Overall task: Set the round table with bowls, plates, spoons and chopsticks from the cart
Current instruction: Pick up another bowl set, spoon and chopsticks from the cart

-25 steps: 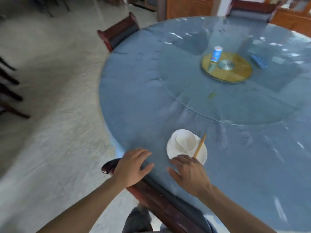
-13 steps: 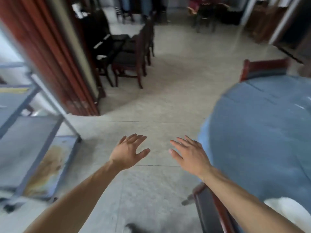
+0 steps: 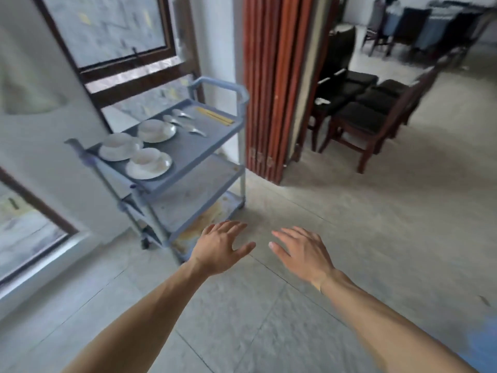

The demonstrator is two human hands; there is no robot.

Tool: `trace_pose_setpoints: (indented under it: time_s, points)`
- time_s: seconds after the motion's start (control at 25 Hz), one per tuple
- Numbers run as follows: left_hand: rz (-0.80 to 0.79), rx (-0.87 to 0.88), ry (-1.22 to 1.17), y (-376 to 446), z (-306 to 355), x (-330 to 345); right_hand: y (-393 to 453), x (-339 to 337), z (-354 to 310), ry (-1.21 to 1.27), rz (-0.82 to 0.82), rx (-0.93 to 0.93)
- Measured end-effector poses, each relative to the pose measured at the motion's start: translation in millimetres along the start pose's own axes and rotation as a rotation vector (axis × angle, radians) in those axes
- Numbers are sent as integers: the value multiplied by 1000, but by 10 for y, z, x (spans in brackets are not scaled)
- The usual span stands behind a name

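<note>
At far left, a glass door [image 3: 24, 232] with a dark frame meets the pale wall [image 3: 35, 63]; above it, a dark-framed window [image 3: 107, 30] sits behind the cart.

The cart [image 3: 185, 152], grey-blue with three shelves and a curved handle at its far end, stands against the wall on the tiled floor [image 3: 242, 305]. Its top shelf carries the tableware. Three white plates, each with a white bowl set in it, lie at the near end: one at the left edge [image 3: 119, 149], one just in front of it nearer the viewer [image 3: 148, 163], one farther back [image 3: 156, 130]. Beyond them lie several metal spoons [image 3: 185, 122], side by side, and at the far end a bundle of pale chopsticks [image 3: 215, 116] lies just inside the rim. The two lower shelves show stains; the lowest is marked with a yellow-brown patch.

The left hand [image 3: 219, 249] is held out over the floor, just in front of the cart's lowest shelf, fingers spread and relaxed, holding nothing. The right hand [image 3: 301, 251] is beside it, apart from it, fingers likewise extended and holding nothing. Neither touches the cart.

Right of the cart stands a red-brown folding partition [image 3: 271, 84]. Past it, dark wooden chairs [image 3: 360, 117] with black seats are grouped together; more chairs, blurred, stand in the far room. A sliver of blue [image 3: 488, 343] shows at the lower right edge; what it is cannot be told.
</note>
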State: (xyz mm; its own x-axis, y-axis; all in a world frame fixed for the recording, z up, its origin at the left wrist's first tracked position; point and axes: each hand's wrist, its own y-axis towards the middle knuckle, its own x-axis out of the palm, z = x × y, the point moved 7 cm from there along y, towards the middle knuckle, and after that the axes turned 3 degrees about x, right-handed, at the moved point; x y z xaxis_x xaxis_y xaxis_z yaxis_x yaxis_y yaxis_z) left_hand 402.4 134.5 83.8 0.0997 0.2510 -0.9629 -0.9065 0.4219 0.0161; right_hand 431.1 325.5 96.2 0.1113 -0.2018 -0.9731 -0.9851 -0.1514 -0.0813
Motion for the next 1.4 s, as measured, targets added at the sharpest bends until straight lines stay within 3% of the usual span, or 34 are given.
trace_pose_setpoints:
  time_s: [0.32,0.84,1.12,1.4]
  points:
    - [12,-259,-114,63,-1073,-59,1178,287,-773,43,-115,-222]
    - [8,-488,-151,1748,-2108,-128,3507,381,-781,123,-250,-361]
    - [31,-577,-149,2276,-2681,-237,4412,287,-892,106,-224,-430]
    - [123,-678,-196,2628,-3473,-269,5328,359,-1431,86,-232,-507]
